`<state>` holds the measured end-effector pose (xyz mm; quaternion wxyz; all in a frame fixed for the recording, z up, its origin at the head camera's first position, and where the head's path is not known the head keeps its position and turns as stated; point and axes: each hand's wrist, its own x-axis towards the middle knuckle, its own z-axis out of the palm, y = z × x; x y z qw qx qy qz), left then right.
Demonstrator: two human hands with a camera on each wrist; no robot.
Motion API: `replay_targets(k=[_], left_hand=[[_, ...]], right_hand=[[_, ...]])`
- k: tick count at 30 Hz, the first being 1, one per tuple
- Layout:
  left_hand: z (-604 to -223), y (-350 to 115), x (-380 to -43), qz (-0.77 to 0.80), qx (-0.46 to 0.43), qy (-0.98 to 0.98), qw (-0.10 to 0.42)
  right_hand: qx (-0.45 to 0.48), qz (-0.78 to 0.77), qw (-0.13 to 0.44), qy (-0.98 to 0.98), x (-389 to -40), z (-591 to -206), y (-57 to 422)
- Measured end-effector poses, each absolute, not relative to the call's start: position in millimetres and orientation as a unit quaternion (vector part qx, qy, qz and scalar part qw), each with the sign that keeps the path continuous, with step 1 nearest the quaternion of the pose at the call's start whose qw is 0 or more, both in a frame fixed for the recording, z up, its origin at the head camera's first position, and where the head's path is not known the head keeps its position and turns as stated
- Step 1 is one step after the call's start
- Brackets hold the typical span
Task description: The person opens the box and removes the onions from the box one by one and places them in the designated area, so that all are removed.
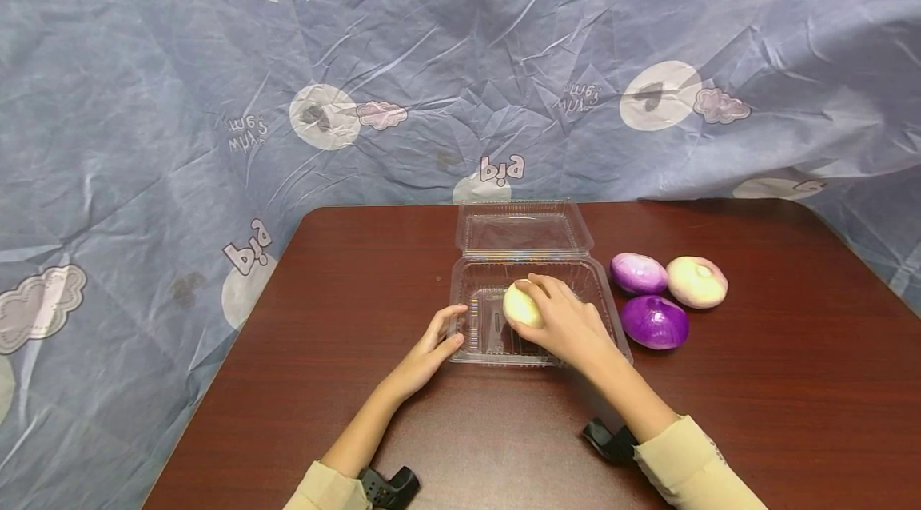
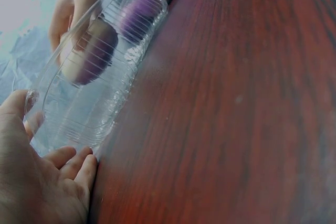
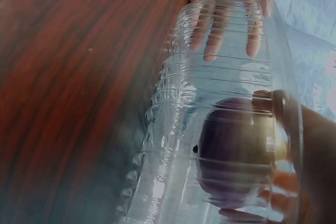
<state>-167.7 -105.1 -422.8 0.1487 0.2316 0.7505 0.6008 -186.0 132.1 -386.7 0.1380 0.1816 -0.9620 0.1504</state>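
Note:
A hinged clear plastic container [image 1: 496, 362] lies on the table with its lid [image 1: 521, 230] folded back, away from me. My right hand [image 1: 568, 322] grips a turnip [image 1: 520, 307] from above, inside the container's base. Through the ribbed plastic in the right wrist view, the turnip [image 3: 231, 150] shows a dark purple underside with a small dark tip and a pale top. At the container's left side my left hand [image 1: 428, 350] has its fingers extended, touching the wall. The left wrist view shows the left hand's fingertips [image 2: 86, 169] close to the container's lower corner.
Right of the container sit a light purple bulb [image 1: 639, 273], a glossy deep-purple onion [image 1: 655, 322] and a white turnip with a pinkish edge [image 1: 696, 281], grouped closely. The dark red wooden table [image 1: 345, 278] ends at a printed grey-blue cloth [image 1: 403, 46] behind.

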Motion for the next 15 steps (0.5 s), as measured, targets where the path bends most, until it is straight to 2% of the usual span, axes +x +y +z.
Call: replay_targets(k=[15], left_hand=[[-423,-105,-168,0.6,0.228,0.752,0.147]], right_hand=[[0.179,0.137,0.154,-0.962,-170,-372,151]])
